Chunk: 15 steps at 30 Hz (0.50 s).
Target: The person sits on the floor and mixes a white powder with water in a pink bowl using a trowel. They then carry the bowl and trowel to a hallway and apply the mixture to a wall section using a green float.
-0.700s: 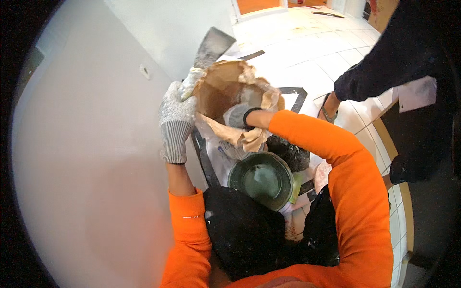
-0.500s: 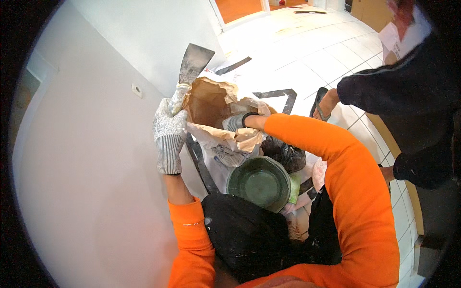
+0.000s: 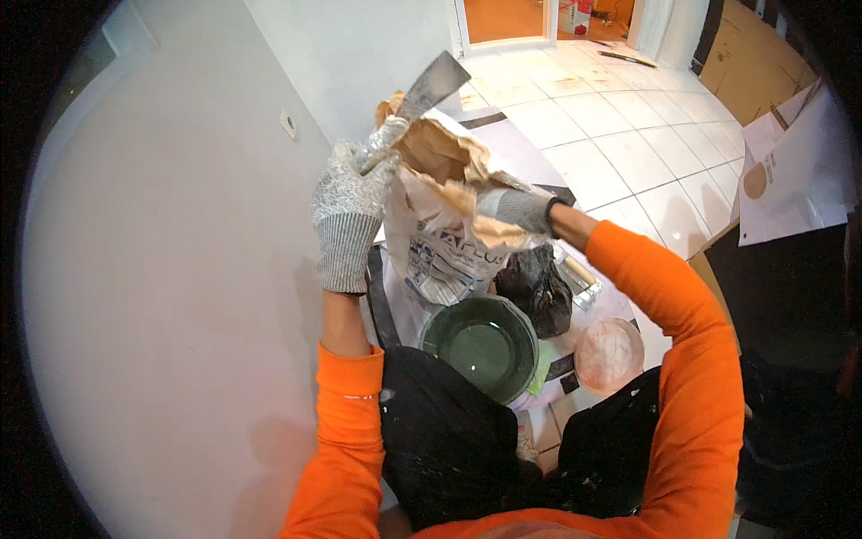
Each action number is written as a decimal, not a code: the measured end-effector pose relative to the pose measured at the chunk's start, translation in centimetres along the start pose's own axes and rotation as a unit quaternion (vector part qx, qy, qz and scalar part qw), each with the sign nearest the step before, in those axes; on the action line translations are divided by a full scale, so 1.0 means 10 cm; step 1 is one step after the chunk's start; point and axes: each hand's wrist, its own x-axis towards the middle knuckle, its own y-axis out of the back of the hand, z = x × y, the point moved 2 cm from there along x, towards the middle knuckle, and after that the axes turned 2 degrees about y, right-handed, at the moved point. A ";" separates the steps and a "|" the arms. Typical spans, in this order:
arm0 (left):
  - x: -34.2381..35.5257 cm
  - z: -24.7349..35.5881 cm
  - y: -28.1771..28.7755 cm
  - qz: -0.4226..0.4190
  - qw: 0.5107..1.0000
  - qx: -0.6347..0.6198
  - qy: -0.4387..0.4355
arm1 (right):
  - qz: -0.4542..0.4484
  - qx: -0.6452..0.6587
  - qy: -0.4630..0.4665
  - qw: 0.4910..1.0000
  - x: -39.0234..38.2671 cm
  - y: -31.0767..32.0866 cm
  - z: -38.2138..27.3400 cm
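Note:
My gloved left hand (image 3: 350,199) is closed around the putty knife's handle, its broad metal blade (image 3: 433,84) tilted up to the right, beside the sack's rim. An open paper sack (image 3: 440,247), white outside and brown inside, stands below it with a torn, crumpled top. My gloved right hand (image 3: 514,208) reaches into the sack's right side, fingers hidden by the paper. Below the sack sit a green basin (image 3: 479,349) with liquid and a crumpled black plastic bag (image 3: 539,287).
A pale round container (image 3: 607,355) and wooden-handled tool (image 3: 577,274) lie right of the basin. A wall (image 3: 171,287) runs along my left. Cardboard (image 3: 732,58) and white sheets (image 3: 790,171) stand at right. A doorway (image 3: 507,18) is at the back.
My right hand has shifted right along the sack's opening, and more of the sack's printed side shows. The other person at right has mostly left view. The camera view has shifted.

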 end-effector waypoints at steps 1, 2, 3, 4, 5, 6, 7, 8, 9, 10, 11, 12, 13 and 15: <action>-0.03 -0.15 0.12 0.015 1.000 0.010 0.020 | -0.035 -0.005 0.029 0.999 0.05 0.07 -0.45; -0.14 -0.10 0.25 0.026 0.999 -0.022 0.023 | -0.066 -0.021 0.047 0.996 -0.05 0.29 -0.88; -0.14 -0.03 0.19 0.049 0.998 -0.045 0.009 | -0.096 -0.084 -0.004 0.992 -0.13 0.43 -0.90; -0.12 -0.02 0.12 0.072 0.995 -0.065 -0.002 | -0.052 0.013 -0.066 0.996 -0.23 0.51 -0.86; -0.13 -0.02 0.10 0.096 0.992 -0.077 -0.010 | -0.048 0.054 -0.131 0.989 -0.30 0.56 -0.97; -0.15 -0.01 0.11 0.097 0.992 -0.084 -0.014 | -0.045 0.095 -0.195 0.975 -0.37 0.62 -1.09; -0.16 0.08 0.16 0.098 0.991 -0.094 -0.019 | -0.040 0.134 -0.258 0.956 -0.42 0.74 -1.23; -0.20 0.16 0.20 0.100 0.989 -0.104 -0.026 | -0.044 0.121 -0.244 0.961 -0.45 0.83 -1.34; -0.22 0.20 0.22 0.100 0.988 -0.108 -0.039 | -0.030 0.128 -0.243 0.961 -0.49 0.87 -1.37; -0.25 0.25 0.21 0.099 0.987 -0.117 -0.049 | -0.018 0.131 -0.246 0.960 -0.55 0.93 -1.38; -0.28 0.30 0.19 0.098 0.985 -0.125 -0.060 | -0.006 0.134 -0.248 0.959 -0.60 0.98 -1.37; -0.33 0.36 0.18 0.092 0.985 -0.130 -0.067 | 0.000 0.185 -0.236 0.954 -0.63 0.98 -1.24; -0.37 0.39 0.21 0.090 0.985 -0.128 -0.072 | -0.013 0.217 -0.255 0.942 -0.56 1.00 -1.28; -0.40 0.39 0.24 0.085 0.986 -0.124 -0.068 | 0.009 0.206 -0.167 0.964 -0.66 1.15 -1.39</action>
